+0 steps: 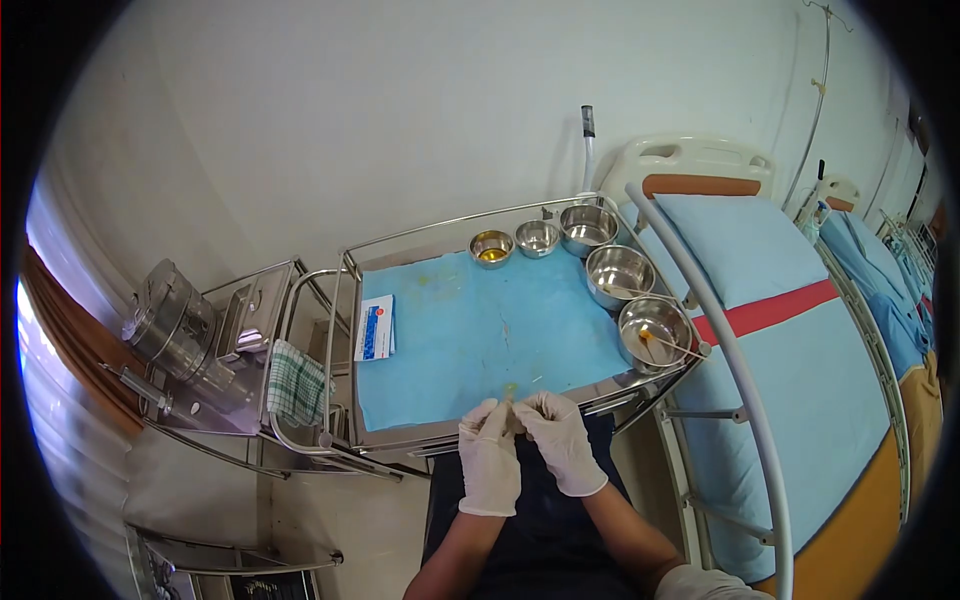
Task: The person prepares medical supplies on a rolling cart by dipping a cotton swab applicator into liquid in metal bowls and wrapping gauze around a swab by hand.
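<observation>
White-gloved hands (490,462) (562,442) meet near edge of blue sheet (470,340).

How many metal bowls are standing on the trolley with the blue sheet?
5. Along the far edge, left to right: first bowl, second bowl, third bowl at the corner. Down the right side: fourth bowl, then fifth bowl. None seems hidden there.

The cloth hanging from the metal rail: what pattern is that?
Green and white checks on the cloth, seen best in the head view.
</observation>
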`<state>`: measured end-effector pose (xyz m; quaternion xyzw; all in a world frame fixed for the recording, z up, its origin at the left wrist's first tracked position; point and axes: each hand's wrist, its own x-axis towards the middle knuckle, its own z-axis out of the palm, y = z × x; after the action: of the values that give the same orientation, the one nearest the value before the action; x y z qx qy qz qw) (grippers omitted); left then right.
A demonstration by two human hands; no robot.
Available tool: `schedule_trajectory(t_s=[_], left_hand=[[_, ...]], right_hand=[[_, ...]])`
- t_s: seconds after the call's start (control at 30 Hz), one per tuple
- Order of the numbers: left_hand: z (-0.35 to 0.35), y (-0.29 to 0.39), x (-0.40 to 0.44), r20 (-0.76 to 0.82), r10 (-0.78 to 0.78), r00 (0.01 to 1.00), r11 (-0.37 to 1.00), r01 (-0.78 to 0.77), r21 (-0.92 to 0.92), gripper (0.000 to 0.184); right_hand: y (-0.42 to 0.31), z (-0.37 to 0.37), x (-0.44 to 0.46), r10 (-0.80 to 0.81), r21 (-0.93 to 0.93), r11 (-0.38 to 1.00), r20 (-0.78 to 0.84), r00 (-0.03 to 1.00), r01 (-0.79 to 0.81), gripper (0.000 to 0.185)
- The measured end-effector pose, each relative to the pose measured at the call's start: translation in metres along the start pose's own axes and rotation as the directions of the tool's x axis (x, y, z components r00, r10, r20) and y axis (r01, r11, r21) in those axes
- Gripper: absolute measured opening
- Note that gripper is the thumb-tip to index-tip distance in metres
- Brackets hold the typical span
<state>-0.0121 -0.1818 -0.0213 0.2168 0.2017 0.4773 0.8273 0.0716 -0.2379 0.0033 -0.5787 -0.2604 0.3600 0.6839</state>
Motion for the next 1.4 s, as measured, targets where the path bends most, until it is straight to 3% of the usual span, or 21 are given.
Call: schedule_trajectory(t_s=[0.23, 0.4, 0.57, 0.8, 0.87, 1.07, 1.2, 1.27, 1.4], left_hand=[[0.0, -0.002, -0.009, 0.02, 0.03, 0.999, 0.999, -0.031, 0.04, 0.01], [-0.009, -0.006, -0.01, 0.167, 0.006, 0.986, 0.999, 0.0, -0.039, 0.009], [0.001, 0.015, -0.017, 0.106, -0.136, 0.985, 0.989, 0.141, -0.049, 0.02], [-0.013, 0.069, -0.03, 0.099, -0.143, 0.985, 0.949, 0.108, 0.295, 0.036], [-0.012, 0.087, -0.039, 0.02, -0.116, 0.993, 0.887, 0.094, 0.453, 0.039], [-0.033, 0.102, -0.072, -0.116, -0.02, 0.993, 0.91, 0.066, 0.408, 0.04], [-0.028, 0.103, -0.074, -0.075, -0.027, 0.997, 0.79, 0.068, 0.61, 0.042], [-0.01, 0.106, -0.059, 0.073, -0.097, 0.993, 0.647, 0.007, 0.763, 0.047], [0.013, 0.112, -0.022, 0.233, -0.247, 0.941, 0.508, -0.079, 0.858, 0.056]], right_hand=[[0.002, 0.003, 0.002, 0.046, 0.024, 0.999, 0.001, 0.999, -0.046, 0.016], [-0.003, -0.007, 0.006, 0.082, -0.029, 0.996, 0.051, 0.995, -0.08, 0.014], [-0.017, -0.02, 0.015, 0.126, 0.047, 0.99, 0.167, 0.978, -0.136, 0.011], [-0.057, -0.038, 0.018, 0.195, -0.087, 0.981, 0.337, 0.921, -0.176, 0.009], [-0.067, -0.042, 0.019, 0.23, -0.119, 0.973, 0.381, 0.896, -0.199, 0.009], [-0.091, -0.045, 0.02, 0.309, -0.203, 0.949, 0.42, 0.853, -0.243, 0.009], [-0.098, -0.047, 0.022, 0.321, -0.254, 0.943, 0.543, 0.776, -0.213, 0.009], [-0.105, -0.047, 0.027, 0.333, -0.281, 0.938, 0.569, 0.752, -0.203, 0.009], [-0.116, -0.046, 0.03, 0.403, -0.357, 0.909, 0.609, 0.683, -0.218, 0.009]])
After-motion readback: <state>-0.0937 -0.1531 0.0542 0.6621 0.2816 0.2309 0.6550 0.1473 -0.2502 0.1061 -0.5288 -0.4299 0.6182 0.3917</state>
